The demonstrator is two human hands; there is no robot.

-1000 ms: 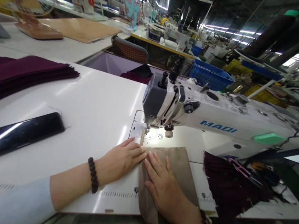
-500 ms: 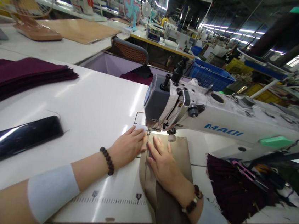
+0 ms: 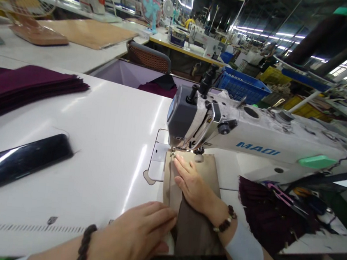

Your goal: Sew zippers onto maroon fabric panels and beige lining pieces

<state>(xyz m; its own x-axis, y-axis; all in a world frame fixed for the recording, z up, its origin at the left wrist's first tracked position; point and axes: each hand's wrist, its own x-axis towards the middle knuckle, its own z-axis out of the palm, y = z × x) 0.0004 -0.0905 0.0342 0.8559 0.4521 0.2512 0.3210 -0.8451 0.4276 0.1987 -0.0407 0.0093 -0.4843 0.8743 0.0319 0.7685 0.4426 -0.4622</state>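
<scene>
A tan fabric piece (image 3: pixel 206 171) lies under the needle of a white sewing machine (image 3: pixel 252 142) on the white table (image 3: pixel 98 138). My right hand (image 3: pixel 194 186) rests flat on the fabric, fingers stretched toward the presser foot. My left hand (image 3: pixel 137 238) sits near the table's front edge, its fingers lying on the fabric's left edge where the cloth drops off the table. Both wrists carry dark bead bracelets.
A stack of maroon cloth pieces (image 3: pixel 16 88) lies at the far left. A glossy black bar (image 3: pixel 18 163) rests left of the hands. Dark maroon fabric and pink-handled scissors (image 3: pixel 281 195) lie to the right. A blue crate (image 3: pixel 243 87) and other machines stand behind.
My left hand has pulled back from beside the needle to the table's front edge. The tan fabric has slid forward under the presser foot with my right hand still on it.
</scene>
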